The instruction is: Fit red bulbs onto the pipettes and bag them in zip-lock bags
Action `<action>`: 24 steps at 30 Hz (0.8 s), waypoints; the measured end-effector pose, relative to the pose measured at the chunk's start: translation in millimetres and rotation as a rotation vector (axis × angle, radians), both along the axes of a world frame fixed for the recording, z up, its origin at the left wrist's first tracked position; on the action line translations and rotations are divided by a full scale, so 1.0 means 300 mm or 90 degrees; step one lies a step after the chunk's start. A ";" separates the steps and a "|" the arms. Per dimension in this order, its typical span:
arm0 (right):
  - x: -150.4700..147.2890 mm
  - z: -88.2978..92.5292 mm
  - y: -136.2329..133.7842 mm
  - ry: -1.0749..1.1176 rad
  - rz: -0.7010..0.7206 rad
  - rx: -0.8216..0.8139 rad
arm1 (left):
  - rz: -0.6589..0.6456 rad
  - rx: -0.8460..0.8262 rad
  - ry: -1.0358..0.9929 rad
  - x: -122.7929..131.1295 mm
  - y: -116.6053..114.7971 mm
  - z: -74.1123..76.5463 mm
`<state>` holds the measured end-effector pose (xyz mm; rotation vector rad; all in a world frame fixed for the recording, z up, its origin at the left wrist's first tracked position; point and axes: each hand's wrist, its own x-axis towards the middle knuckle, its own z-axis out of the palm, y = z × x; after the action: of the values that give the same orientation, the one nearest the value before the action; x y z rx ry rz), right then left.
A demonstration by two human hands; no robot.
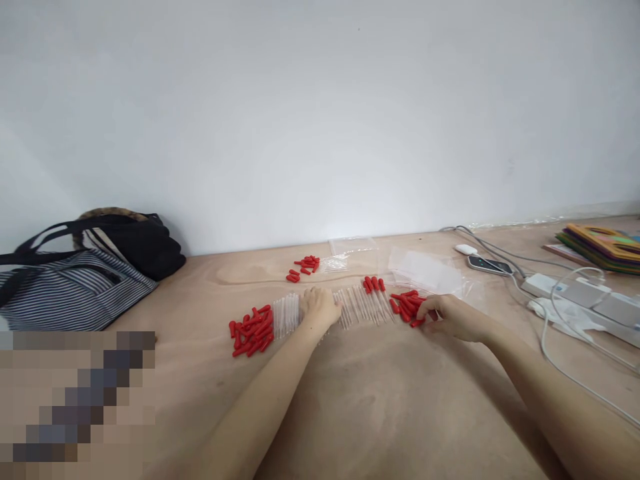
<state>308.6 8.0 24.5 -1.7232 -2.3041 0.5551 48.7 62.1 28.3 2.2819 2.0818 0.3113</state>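
My left hand (320, 308) rests knuckles up on a row of clear thin tubes (363, 305), its fingers curled down among them; what they hold is hidden. My right hand (447, 315) reaches into a pile of red caps (406, 304) and pinches one at the pile's near edge. Another batch of clear tubes (286, 315) lies left of my left hand, beside a larger pile of red caps (251, 329). Three red caps (374, 283) sit just beyond the tube row.
Farther back lie more red caps (303, 266) and clear plastic bags (425, 269). A striped bag with black straps (75, 280) sits at the left. At the right are a phone (489, 264), a white power strip with cables (583, 297) and coloured boards (603, 245).
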 end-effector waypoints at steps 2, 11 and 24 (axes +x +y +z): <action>0.000 -0.003 0.005 -0.012 0.001 0.013 | 0.009 -0.007 0.005 0.009 0.009 0.000; 0.002 -0.009 0.013 -0.037 0.025 0.032 | 0.064 -0.090 -0.038 0.035 0.051 0.011; -0.029 -0.003 -0.024 0.213 0.058 0.043 | -0.154 -0.303 -0.319 -0.092 -0.064 0.056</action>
<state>299.8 0.8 23.8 -1.3793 -2.1438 0.7136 21.1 42.9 45.2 1.8948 1.4360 0.2966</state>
